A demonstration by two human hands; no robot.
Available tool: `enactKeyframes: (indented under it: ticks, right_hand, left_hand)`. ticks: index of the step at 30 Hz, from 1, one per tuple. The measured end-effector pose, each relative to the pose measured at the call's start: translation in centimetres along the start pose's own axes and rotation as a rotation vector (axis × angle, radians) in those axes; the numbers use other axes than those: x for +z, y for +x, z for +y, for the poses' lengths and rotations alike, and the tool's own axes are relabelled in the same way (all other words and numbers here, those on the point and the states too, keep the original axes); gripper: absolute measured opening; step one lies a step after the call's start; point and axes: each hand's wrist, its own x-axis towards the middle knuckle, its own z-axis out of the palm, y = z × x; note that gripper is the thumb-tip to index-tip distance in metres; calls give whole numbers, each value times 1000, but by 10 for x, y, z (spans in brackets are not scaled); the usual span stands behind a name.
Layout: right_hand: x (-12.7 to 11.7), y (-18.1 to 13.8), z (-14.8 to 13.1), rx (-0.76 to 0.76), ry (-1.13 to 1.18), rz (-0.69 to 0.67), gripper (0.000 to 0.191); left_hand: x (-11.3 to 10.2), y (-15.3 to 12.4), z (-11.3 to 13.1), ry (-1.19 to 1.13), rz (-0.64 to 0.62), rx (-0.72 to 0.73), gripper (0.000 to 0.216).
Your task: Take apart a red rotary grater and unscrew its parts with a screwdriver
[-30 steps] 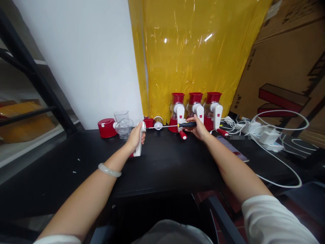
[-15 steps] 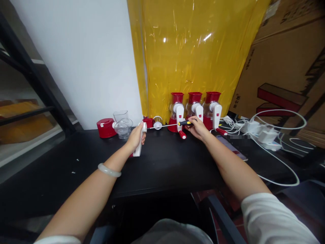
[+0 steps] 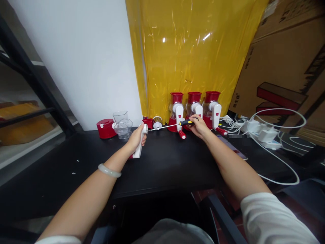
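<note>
My left hand is closed around a white crank handle with a red grip at its lower end. In my right hand is a screwdriver with a yellow and black handle. Its long metal shaft points left, the tip at or close to the round white end of the crank; I cannot tell whether they touch. Behind my left hand stand a clear plastic housing and a red base. A drum grater cone and a red part lie between my hands, farther back.
Three assembled red and white rotary graters stand in a row at the back of the black table. On the right are a phone, white chargers and looped cables. A large cardboard box leans behind them.
The screwdriver tilts slightly more, its handle end a little higher and its tip a little lower. The crank's round end has shifted slightly right and down. Both hands keep their hold.
</note>
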Motion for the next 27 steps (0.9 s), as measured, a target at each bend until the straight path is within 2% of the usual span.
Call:
enactKeyframes:
  ticks: [7,16,27]
  right_hand:
    - [3,-2,0,-22,1,6,27]
    - [5,-2,-3,-79,-14,39,29]
    - [5,-3,-7,-87,-5,27,26]
  left_hand:
    - [1,-8,10,-182,-138,-125,57]
    - [0,-6,11,-213,-180,-168,59]
    - [-1,-8,16,-227,-207,-152,59]
